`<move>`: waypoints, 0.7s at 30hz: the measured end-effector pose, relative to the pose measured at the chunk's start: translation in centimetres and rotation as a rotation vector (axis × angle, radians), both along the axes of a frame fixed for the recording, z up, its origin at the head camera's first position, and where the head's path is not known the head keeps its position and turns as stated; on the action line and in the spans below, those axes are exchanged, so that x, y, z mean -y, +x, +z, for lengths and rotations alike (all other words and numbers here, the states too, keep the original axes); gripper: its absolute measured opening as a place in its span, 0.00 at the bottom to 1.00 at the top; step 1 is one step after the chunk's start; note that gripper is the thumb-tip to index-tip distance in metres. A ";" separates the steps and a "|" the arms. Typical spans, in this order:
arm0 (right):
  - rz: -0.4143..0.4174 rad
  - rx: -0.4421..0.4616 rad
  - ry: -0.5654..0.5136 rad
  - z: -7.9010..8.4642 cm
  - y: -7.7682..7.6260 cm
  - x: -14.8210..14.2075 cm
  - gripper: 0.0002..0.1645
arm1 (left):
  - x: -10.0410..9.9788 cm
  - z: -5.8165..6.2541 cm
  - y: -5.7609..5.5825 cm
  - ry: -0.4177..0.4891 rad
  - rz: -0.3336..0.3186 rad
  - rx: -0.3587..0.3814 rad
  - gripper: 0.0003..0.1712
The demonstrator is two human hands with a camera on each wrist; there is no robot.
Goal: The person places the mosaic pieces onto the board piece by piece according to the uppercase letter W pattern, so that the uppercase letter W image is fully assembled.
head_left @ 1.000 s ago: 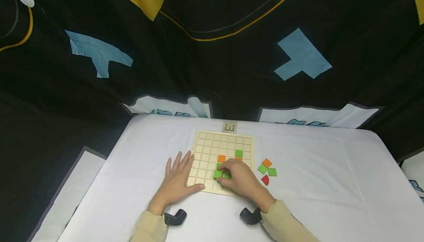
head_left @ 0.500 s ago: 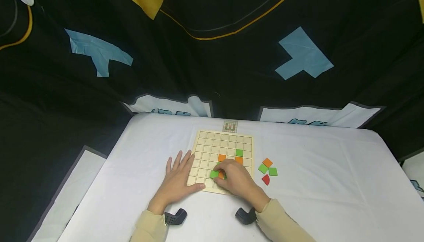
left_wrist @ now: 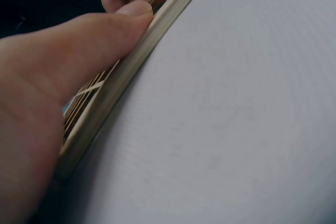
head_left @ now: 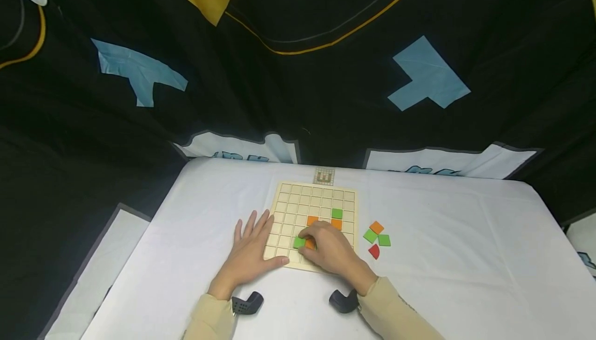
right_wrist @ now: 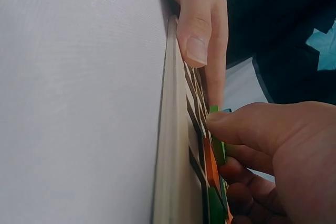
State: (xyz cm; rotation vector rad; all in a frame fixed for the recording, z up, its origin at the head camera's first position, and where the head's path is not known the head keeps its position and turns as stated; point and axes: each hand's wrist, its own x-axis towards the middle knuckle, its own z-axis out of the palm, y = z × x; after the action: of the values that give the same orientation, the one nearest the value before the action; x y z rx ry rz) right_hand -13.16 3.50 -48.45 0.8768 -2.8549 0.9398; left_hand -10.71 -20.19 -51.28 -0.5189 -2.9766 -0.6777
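A wooden grid board (head_left: pixel 285 206) lies on the white table. My left hand (head_left: pixel 248 255) rests spread along its left side, with the thumb on the near-left corner. My right hand (head_left: pixel 329 247) is over the near part of the board, pinching a green square tile (head_left: pixel 299 242) between thumb and fingers. That tile is just left of an orange square tile (head_left: pixel 310 244). Farther up the board are another orange tile (head_left: pixel 312 220), a green tile (head_left: pixel 337 213) and an orange tile (head_left: pixel 336 224) below it. The right hand hides some cells and tiles.
Right of the board lie loose pieces: an orange square (head_left: pixel 376 227), two green squares (head_left: pixel 384 240) and a red rounded piece (head_left: pixel 374 251). A small patterned card (head_left: pixel 324 176) is beyond the board's far edge. A dark curtain (head_left: pixel 298 97) hangs behind the table.
My right hand has shifted slightly left with the green tile, from partly over the orange tile to the cell area beside it. The left hand stays in place.
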 end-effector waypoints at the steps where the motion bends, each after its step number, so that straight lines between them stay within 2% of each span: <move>1: 0.001 0.001 0.001 0.0 0.0 0.1 0.15 | 0.0 0.0 0.0 -0.001 -0.001 0.000 0.64; 21: 0.005 -0.014 0.056 0.0 -0.3 0.7 0.15 | 0.1 -0.1 0.0 -0.003 -0.003 0.004 0.64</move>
State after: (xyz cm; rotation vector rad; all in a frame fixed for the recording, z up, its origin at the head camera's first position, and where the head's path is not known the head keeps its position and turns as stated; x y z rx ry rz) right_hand -13.43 2.77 -48.46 0.8920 -2.8823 0.8542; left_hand -10.75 -20.30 -51.36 -0.5236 -2.9813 -0.6751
